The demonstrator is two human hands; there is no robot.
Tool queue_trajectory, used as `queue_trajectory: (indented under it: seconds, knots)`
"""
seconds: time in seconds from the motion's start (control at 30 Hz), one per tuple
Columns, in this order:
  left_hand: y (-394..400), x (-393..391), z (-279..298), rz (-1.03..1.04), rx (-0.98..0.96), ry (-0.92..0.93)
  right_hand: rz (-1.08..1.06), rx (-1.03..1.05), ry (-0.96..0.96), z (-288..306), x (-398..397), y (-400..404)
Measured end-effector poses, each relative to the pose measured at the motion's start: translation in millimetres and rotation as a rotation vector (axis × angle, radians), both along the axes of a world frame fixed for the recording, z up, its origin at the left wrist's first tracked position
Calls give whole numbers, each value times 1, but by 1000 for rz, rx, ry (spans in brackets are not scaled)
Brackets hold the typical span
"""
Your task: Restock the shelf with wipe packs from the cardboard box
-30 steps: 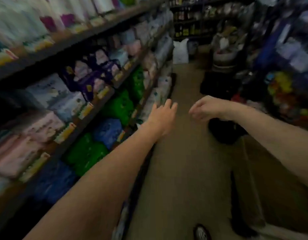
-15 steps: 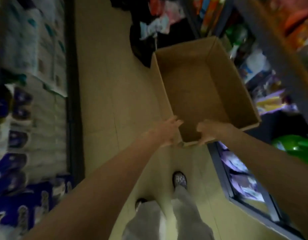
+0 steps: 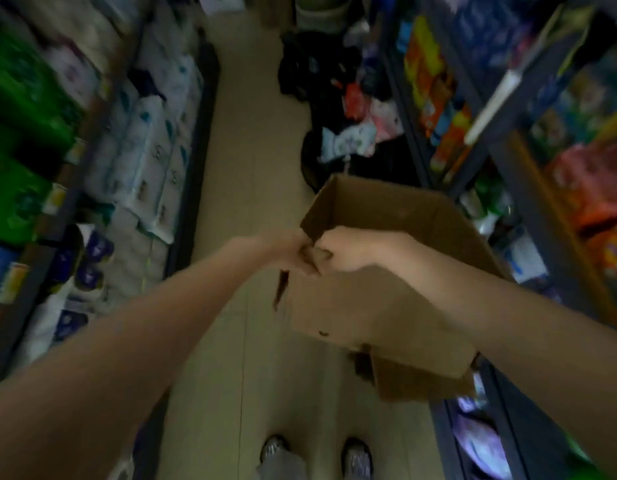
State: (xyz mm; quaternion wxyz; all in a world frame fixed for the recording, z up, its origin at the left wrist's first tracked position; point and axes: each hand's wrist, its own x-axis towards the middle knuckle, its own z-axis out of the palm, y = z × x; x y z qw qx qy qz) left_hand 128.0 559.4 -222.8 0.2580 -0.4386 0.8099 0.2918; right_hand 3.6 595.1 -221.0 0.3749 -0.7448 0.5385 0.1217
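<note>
A brown cardboard box (image 3: 380, 306) hangs tilted above the aisle floor, its open top facing away from me; its inside looks bare. My left hand (image 3: 293, 252) and my right hand (image 3: 348, 249) both grip the box's near corner, fingers curled over the rim, touching each other. The shelf (image 3: 75, 188) on the left carries white wipe packs (image 3: 151, 147), green packs and blue-capped items. The frame is blurred.
A second shelf unit (image 3: 501, 140) with colourful packets lines the right side. A dark pile of bags and packets (image 3: 348, 126) lies on the floor ahead. My two shoes (image 3: 317, 455) stand on the beige floor below the box.
The view swung from the left shelf down to the box on the floor. Both hands reached its near edge, gripped the corner, and the box has risen and tilted.
</note>
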Motion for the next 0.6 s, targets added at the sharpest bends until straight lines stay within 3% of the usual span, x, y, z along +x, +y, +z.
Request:
queue_trajectory:
  seconds: [0.1, 0.33, 0.47, 0.6]
  knots:
    - [-65, 30, 69, 12, -154, 53, 69, -60, 11, 66, 19, -79]
    - [-232, 93, 169, 112, -180, 125, -34, -28, -63, 159, 74, -252]
    - [-334, 115, 221, 50, -320, 119, -88, -67, -102, 210, 101, -356]
    - [-428, 128, 267, -24, -454, 111, -49, -174, -14, 260, 117, -448]
